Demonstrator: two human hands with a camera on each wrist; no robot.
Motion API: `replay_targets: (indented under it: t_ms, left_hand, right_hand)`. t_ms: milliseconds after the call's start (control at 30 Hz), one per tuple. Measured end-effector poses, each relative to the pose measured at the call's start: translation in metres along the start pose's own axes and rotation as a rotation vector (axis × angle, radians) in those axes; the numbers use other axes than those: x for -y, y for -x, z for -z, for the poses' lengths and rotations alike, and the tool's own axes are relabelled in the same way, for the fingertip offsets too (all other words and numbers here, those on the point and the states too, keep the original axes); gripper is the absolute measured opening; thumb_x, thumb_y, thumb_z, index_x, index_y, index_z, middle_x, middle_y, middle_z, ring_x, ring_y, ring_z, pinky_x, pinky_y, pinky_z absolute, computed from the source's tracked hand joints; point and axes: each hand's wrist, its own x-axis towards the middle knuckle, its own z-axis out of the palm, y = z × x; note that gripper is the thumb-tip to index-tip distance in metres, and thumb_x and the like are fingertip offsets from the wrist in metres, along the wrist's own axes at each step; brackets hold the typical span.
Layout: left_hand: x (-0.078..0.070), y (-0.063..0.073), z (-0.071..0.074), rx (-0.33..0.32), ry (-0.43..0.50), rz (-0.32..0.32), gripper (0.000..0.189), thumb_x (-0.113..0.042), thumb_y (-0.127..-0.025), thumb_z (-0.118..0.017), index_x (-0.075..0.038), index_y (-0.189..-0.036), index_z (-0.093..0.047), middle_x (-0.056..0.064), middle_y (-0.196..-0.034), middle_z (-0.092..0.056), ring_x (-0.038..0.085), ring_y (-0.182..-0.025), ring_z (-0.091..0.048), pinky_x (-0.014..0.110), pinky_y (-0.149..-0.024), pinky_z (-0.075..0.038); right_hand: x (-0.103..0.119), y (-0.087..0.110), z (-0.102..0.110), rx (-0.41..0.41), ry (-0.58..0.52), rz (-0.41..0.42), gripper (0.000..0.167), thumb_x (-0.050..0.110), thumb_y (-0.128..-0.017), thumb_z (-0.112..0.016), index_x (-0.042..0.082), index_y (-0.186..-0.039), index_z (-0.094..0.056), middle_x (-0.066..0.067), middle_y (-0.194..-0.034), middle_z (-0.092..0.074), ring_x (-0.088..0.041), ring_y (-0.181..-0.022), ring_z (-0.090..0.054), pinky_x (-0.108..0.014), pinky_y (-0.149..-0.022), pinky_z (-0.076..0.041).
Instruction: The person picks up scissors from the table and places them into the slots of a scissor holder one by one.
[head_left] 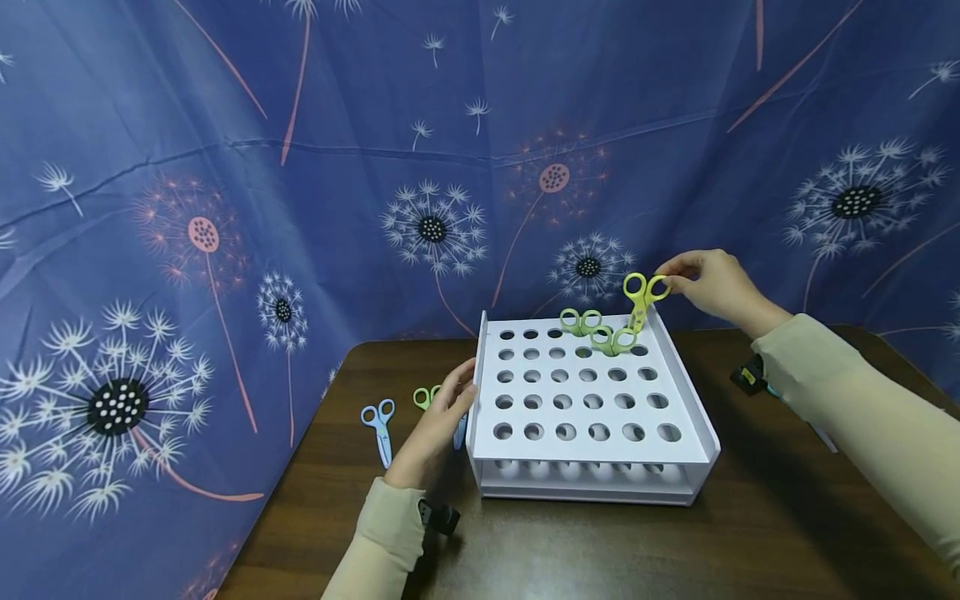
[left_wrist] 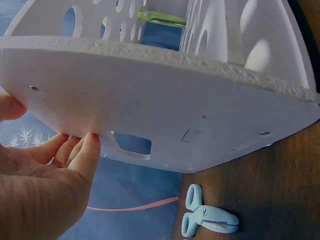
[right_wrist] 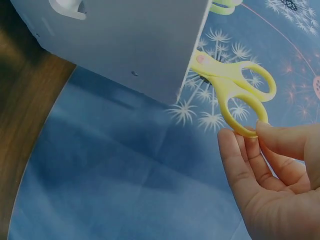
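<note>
On the dark-brown wooden table (head_left: 600, 550), a white rack with round holes (head_left: 592, 453) is braced at its side wall by the fingertips of the left hand (head_left: 433, 421); the right hand (head_left: 714, 286), well apart, pinches a handle loop of the yellow plastic-handled scissors (head_left: 638, 318) at the far right corner. From here, filling looks barely begun: two pairs of green scissors (head_left: 613, 348) occupy holes, the yellow seems partly seated, and light-blue scissors (head_left: 382, 437) and others lie outside.

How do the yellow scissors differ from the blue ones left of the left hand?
The right hand pinches the yellow scissors; no hand holds the blue scissors. The yellow scissors stand handles-up at the rack; the blue scissors lie on the table. Both have two finger loops.
</note>
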Motion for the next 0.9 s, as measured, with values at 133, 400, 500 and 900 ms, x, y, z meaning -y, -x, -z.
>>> replay_targets:
  t_ms: [133,400,500,900]
  left_hand:
    - [0.000,0.000,0.000,-0.002,-0.012,-0.006,0.052,-0.024,-0.104,-0.044,-0.014,-0.152,-0.028,0.013,-0.151,-0.035,0.030,-0.131,-0.038,0.046,-0.107,-0.032]
    - [0.001,-0.001,0.000,-0.009,-0.018,0.005,0.052,-0.025,-0.104,-0.044,-0.015,-0.152,-0.029,0.012,-0.151,-0.035,0.030,-0.131,-0.038,0.039,-0.104,-0.034]
    - [0.001,-0.001,0.000,-0.011,-0.023,0.008,0.052,-0.026,-0.104,-0.044,-0.016,-0.152,-0.029,0.012,-0.151,-0.035,0.029,-0.131,-0.039,0.038,-0.104,-0.034]
    - [0.002,-0.002,0.000,0.000,-0.041,-0.017,0.052,-0.022,-0.104,-0.043,-0.010,-0.152,-0.027,0.016,-0.152,-0.033,0.032,-0.133,-0.037,0.038,-0.104,-0.035]
  right_hand:
    - [-0.001,0.000,-0.005,0.000,0.014,0.015,0.023,0.015,-0.096,-0.061,0.000,-0.112,-0.067,-0.023,-0.105,-0.065,-0.034,-0.092,-0.060,-0.042,-0.071,-0.047]
    - [-0.004,0.002,-0.012,0.010,0.025,0.017,0.021,0.014,-0.096,-0.061,0.001,-0.110,-0.068,-0.023,-0.109,-0.065,-0.035,-0.096,-0.058,-0.042,-0.072,-0.047]
    - [-0.007,0.003,-0.015,0.001,0.026,0.024,0.020,0.012,-0.095,-0.061,0.001,-0.110,-0.069,-0.022,-0.108,-0.065,-0.035,-0.095,-0.058,-0.040,-0.069,-0.047]
    - [-0.012,0.005,-0.024,-0.003,0.006,0.034,0.017,0.006,-0.094,-0.061,0.001,-0.107,-0.069,-0.022,-0.107,-0.066,-0.036,-0.098,-0.057,-0.046,-0.077,-0.048]
